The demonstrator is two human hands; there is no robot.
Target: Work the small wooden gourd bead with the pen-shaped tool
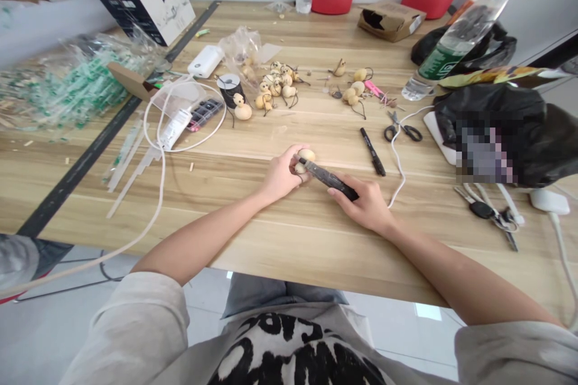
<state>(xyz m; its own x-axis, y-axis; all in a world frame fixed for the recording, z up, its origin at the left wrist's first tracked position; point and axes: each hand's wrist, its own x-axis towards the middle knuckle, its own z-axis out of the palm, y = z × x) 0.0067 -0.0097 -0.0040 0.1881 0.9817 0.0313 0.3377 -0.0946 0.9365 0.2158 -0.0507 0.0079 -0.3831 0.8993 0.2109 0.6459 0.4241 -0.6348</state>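
My left hand [285, 175] is closed around a small pale gourd [307, 155] just above the middle of the table. My right hand [365, 200] grips a slim black-and-grey handheld tool [330, 180]; its exact kind is not clear. The tool's narrow tip meets or lies right beside the gourd, and I cannot tell which. A black marker pen [372, 151] lies to the right of the tool. Beyond my hands, several small gourds with dark cords form a pile [277, 81]. A few more gourds [353, 94] sit to the right of that pile.
Scissors [403, 127] and a white cable [399, 159] lie right of the marker. A water bottle [445, 51], black bag [492, 114] and keys [492, 213] occupy the right side. On the left are a looped white cord [163, 192], spool [230, 90], plastic-wrapped green pieces [85, 84] and box [149, 3].
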